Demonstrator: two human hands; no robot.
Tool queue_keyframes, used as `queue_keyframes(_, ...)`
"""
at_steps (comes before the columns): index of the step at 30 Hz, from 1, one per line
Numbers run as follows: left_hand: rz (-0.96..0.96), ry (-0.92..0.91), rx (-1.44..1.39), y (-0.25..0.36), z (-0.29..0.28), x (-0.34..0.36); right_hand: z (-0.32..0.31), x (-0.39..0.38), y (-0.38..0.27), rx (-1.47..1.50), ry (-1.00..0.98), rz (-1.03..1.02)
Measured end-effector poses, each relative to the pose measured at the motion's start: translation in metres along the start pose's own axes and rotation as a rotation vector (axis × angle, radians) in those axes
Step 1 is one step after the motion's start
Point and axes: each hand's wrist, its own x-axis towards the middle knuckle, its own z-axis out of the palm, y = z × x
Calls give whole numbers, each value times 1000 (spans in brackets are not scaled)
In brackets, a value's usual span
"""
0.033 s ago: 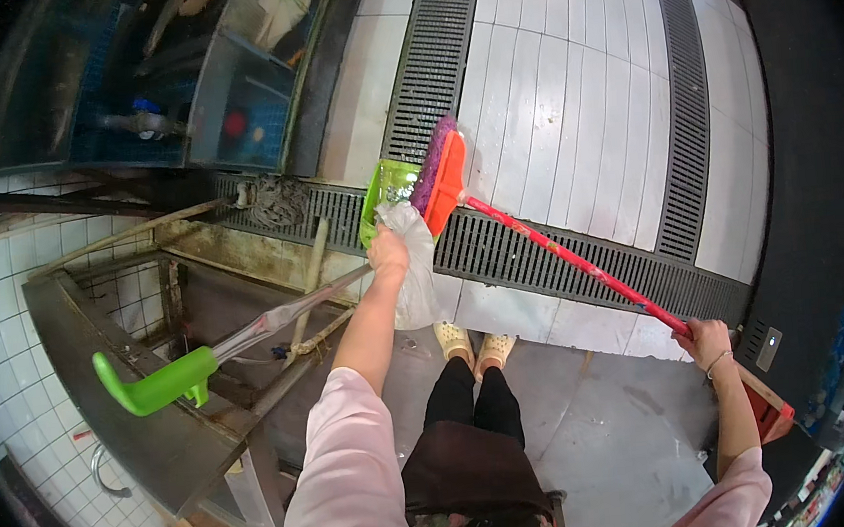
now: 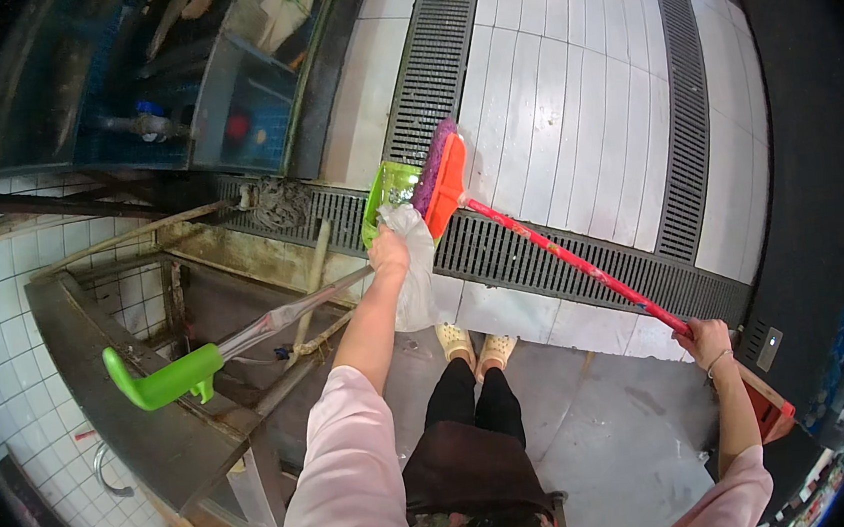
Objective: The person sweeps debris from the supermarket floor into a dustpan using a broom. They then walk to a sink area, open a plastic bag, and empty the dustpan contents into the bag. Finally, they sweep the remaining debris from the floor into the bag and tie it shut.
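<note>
My right hand [image 2: 706,343] is wrapped round the upper end of a broom's red handle [image 2: 583,267]. The broom's orange head [image 2: 448,173] with purple bristles [image 2: 431,170] rests against the open side of a green dustpan [image 2: 395,184]. My left hand [image 2: 389,252] is closed on a crumpled whitish plastic bag [image 2: 414,284] at the dustpan's near edge; the bag hangs toward my feet. From beside that wrist the dustpan's metal pole slants left to its green handle grip [image 2: 166,378]. Whether my left fingers also touch the dustpan is hidden.
Dark drain grates [image 2: 542,253] cross the white tiled floor [image 2: 548,102]. A dark metal frame [image 2: 115,421] stands on the left, with a grey mop head [image 2: 278,204] beyond it. Glass tanks [image 2: 238,109] are at the far left. A black cabinet [image 2: 816,179] lines the right.
The dustpan's green handle grip has shifted slightly to the right and up. Both hands and the broom stay almost where they were.
</note>
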Motion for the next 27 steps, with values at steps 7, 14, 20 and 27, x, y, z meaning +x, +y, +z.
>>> queue_keyframes(7, 24, -146, 144, 6, -26, 3, -6, -15, 9, 63, 26, -25)
queue_keyframes(14, 54, -198, 241, -1, -44, -2, 1, -37, 8, 52, 16, -12)
queue_keyframes(20, 157, -242, 223, -9, -44, -1, 6, -36, 11, 65, 44, -35)
queue_keyframes(27, 161, -159, 168, 10, -60, -13, 17, -43, 20, 21, 157, -76)
